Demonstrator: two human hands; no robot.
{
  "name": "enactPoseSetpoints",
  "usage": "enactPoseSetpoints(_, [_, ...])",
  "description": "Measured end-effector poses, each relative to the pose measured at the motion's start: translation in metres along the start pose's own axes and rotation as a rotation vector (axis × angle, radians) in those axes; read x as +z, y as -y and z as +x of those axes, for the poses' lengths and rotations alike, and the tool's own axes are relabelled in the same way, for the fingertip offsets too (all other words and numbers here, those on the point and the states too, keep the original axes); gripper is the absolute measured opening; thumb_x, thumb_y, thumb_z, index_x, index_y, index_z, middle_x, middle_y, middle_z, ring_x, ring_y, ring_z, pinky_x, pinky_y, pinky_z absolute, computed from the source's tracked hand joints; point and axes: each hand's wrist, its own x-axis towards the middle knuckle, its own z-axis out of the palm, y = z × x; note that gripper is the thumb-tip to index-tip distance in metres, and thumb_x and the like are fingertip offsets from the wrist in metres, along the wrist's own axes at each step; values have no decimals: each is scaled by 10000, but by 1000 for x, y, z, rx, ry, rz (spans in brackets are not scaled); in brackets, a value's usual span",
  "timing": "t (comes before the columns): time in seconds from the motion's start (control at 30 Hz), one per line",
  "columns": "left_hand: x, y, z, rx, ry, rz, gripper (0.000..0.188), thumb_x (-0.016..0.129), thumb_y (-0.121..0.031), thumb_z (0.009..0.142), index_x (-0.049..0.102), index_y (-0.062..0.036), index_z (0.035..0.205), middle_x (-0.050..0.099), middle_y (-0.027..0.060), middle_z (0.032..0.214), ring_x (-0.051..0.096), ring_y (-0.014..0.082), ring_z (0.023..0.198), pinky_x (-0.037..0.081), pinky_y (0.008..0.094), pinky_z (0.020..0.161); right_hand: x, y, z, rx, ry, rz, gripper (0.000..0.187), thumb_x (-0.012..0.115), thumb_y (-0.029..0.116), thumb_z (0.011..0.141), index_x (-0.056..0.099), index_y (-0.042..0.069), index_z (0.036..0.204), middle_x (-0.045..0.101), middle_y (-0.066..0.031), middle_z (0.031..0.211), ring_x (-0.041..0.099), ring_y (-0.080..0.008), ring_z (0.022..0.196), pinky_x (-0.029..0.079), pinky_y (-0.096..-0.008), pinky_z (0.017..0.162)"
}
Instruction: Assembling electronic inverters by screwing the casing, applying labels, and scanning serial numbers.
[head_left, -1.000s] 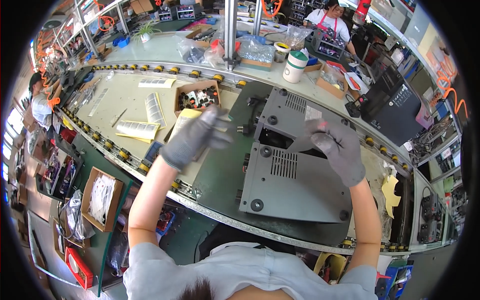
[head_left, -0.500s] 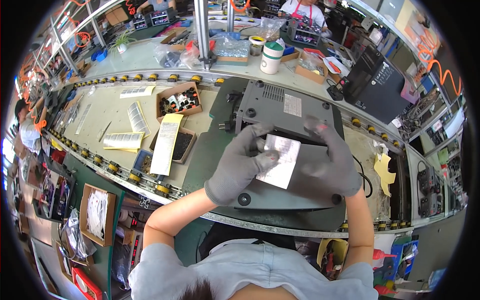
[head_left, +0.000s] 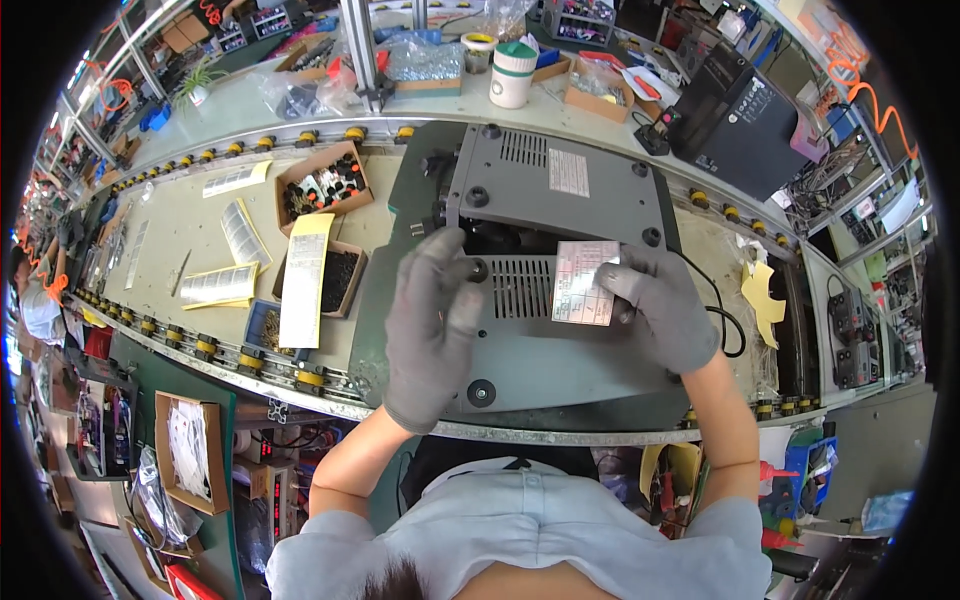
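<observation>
My right hand [head_left: 660, 310], in a grey glove, pinches the right edge of a small pale printed label [head_left: 578, 285]. The label hangs above a grey metal housing [head_left: 560, 365] with vent slots, nearest me. My left hand [head_left: 432, 335], gloved as well, is raised over the housing's left side with fingers and thumb apart, holding nothing. Just beyond lies a second grey housing [head_left: 620, 200] with dark round feet and a pale label [head_left: 569, 172] on its face. Both housings rest on a dark green mat [head_left: 375, 350].
To the left are a box of small caps [head_left: 335, 190], a box of black screws [head_left: 345, 285], a blue tray [head_left: 265, 325] and yellow-backed label sheets [head_left: 306, 280]. Rollers [head_left: 310, 380] line the bench edge. A black cabinet [head_left: 740, 120] and white canister [head_left: 512, 75] stand behind.
My left hand has let go of the label and moved left, its fingers spreading. The right hand now holds the label by its right edge. The whole view has shifted slightly.
</observation>
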Motion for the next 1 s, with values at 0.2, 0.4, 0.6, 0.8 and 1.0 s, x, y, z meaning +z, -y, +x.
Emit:
enactPoseSetpoints(0.2, [2, 7, -5, -17, -15, 85, 423, 494, -25, 847, 453, -20, 1268, 460, 171, 1247, 534, 274, 1101, 444, 345, 921, 20, 8, 17, 261, 200, -252, 222, 605, 218, 835, 668, 14, 895, 550, 16, 643, 458, -31, 540, 343, -180, 472])
enactPoseSetpoints(0.4, [2, 0, -6, -35, 70, 242, 435, 541, -26, 811, 497, -80, 1241, 474, 196, 1251, 518, 358, 1112, 450, 386, 909, 3, 7, 19, 360, 178, -542, 304, 694, 235, 777, 664, -28, 927, 648, -81, 769, 570, -112, 710, 466, -259, 692])
enactPoseSetpoints(0.6, [3, -1, -5, -40, 129, 273, 449, 503, 2, 792, 499, -52, 1238, 467, 185, 1258, 511, 316, 1117, 430, 374, 945, -18, -17, 24, 372, 125, -527, 329, 709, 250, 769, 660, -23, 946, 651, -90, 771, 592, -124, 739, 475, -267, 722])
enactPoseSetpoints(0.8, [3, 1, -4, -1, 124, 318, 408, 516, -58, 816, 506, -50, 1224, 489, 187, 1235, 509, 331, 1114, 428, 386, 936, -16, -8, 20, 365, 107, -480, 311, 710, 246, 774, 662, -16, 935, 658, -78, 782, 595, -122, 735, 478, -268, 725])
enactPoseSetpoints(1.0, [3, 0, -5, 23, 123, 325, 391, 526, -92, 828, 509, -45, 1215, 491, 188, 1231, 515, 328, 1104, 430, 381, 930, -16, -10, 19, 408, 69, -482, 271, 698, 229, 782, 678, -12, 905, 662, -81, 784, 597, -114, 761, 475, -267, 738])
